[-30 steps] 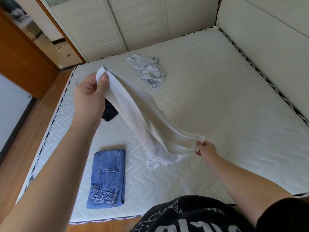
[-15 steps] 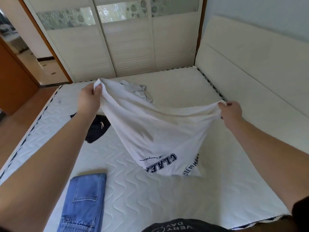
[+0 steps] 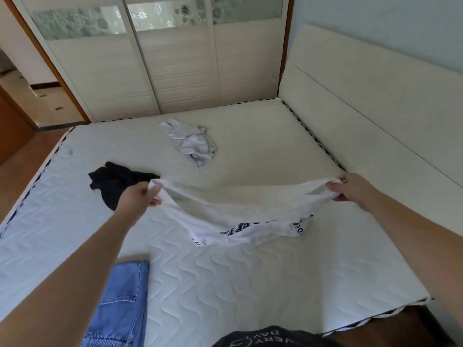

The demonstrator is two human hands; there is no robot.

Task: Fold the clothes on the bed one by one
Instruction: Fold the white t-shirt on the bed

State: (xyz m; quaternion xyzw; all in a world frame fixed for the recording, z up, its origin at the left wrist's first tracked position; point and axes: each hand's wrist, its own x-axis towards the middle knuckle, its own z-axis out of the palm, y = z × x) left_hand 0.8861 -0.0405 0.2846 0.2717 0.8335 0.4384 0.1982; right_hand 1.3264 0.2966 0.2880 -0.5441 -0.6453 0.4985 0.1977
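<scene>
A white T-shirt [image 3: 238, 216] with dark blue lettering is stretched between my hands, low over the middle of the mattress [image 3: 250, 284]. Its printed lower part rests on the bed. My left hand [image 3: 140, 199] pinches the shirt's left edge. My right hand [image 3: 348, 187] grips the right edge near the headboard side. Folded blue jeans [image 3: 120, 304] lie at the near left. A crumpled black garment [image 3: 112, 181] lies just behind my left hand. A crumpled pale grey garment [image 3: 193, 144] sits farther back.
A white padded headboard [image 3: 375, 126] runs along the right side of the bed. White sliding wardrobe doors [image 3: 162, 71] stand behind the far edge. A wooden floor [image 3: 22, 166] and an open doorway lie to the left.
Both hands have dropped from chest height toward the mattress, spreading the white T-shirt wider. Its printed end now touches the bed. The black and grey garments are uncovered.
</scene>
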